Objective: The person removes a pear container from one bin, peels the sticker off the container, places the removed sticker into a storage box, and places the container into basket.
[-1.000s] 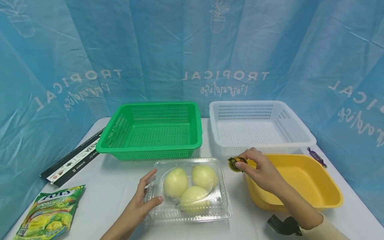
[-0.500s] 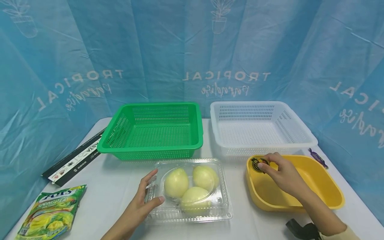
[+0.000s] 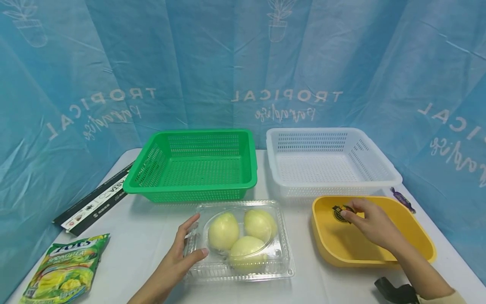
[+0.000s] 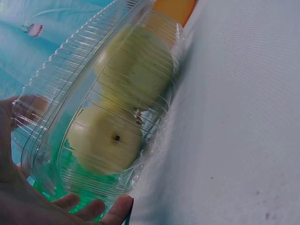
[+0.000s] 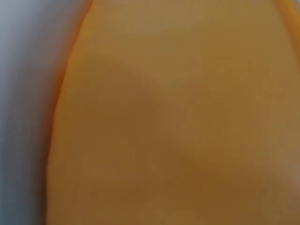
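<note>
Through my feed, the right hand (image 3: 370,221) pinched a dark label (image 3: 339,214) over the yellow tub (image 3: 402,221), apparently not yet released. The left hand (image 3: 178,252) was spread against the clear box (image 3: 271,266); its pale fruits (image 3: 223,231) looked untouched.

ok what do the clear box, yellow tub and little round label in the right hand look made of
The clear box: thin, glossy plastic, being see-through with ribbed walls and highlights. The yellow tub: probably moulded plastic, smooth and semi-matte, with rounded corners and even colour. The round label: perhaps printed paper or plastic film; it looks thin and flat, but is too small to tell.
</note>
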`<action>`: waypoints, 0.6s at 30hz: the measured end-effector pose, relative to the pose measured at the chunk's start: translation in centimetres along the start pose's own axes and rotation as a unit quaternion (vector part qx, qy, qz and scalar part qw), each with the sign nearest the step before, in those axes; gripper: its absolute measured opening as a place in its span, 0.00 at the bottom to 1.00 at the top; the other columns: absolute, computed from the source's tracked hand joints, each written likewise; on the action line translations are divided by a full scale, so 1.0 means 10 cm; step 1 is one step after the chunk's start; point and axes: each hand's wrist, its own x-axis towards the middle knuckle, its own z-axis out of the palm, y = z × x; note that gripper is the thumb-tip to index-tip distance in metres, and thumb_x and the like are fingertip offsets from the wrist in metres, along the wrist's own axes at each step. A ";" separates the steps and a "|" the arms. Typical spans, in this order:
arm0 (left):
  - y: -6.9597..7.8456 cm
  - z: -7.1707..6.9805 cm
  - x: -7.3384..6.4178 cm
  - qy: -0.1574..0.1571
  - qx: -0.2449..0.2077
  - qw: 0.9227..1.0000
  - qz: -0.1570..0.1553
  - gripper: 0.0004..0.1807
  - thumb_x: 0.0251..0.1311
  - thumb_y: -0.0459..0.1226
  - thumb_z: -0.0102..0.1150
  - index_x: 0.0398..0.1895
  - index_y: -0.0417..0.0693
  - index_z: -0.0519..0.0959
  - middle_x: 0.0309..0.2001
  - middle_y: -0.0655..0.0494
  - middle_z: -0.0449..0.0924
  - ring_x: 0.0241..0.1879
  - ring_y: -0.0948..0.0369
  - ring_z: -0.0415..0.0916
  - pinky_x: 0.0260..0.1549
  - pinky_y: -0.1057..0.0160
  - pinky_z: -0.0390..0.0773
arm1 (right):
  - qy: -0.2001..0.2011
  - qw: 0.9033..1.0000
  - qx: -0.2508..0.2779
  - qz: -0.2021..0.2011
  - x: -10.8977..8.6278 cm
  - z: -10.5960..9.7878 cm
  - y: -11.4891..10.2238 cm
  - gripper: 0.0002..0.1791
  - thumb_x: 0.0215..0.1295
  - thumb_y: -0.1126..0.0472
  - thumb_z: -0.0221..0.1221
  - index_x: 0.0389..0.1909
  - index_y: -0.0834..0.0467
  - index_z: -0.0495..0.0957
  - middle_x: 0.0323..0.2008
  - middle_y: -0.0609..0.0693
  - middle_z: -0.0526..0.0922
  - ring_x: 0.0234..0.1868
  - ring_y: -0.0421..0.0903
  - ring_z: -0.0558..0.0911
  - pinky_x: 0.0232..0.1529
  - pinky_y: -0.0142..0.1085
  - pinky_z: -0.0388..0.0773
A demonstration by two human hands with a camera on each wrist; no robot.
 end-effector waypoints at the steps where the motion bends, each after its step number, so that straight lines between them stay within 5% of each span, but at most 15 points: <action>1: 0.00 0.00 0.00 0.000 -0.001 1.000 0.001 0.41 0.61 0.45 0.57 0.71 0.76 0.44 0.75 0.48 0.35 0.72 0.35 0.31 0.54 0.22 0.51 | -0.003 1.000 -0.004 -0.003 0.00 0.00 0.03 0.12 0.66 0.51 0.57 0.24 0.51 0.75 0.24 0.44 0.74 0.31 0.36 0.71 0.29 0.30 0.64; 18: 0.00 0.00 0.00 -0.002 -0.005 1.000 -0.006 0.41 0.61 0.45 0.57 0.70 0.79 0.44 0.76 0.49 0.34 0.72 0.34 0.29 0.53 0.21 0.50 | -0.091 0.995 0.015 0.036 -0.04 -0.02 0.36 0.11 0.64 0.54 0.59 0.26 0.56 0.75 0.23 0.45 0.73 0.22 0.33 0.64 0.22 0.29 0.60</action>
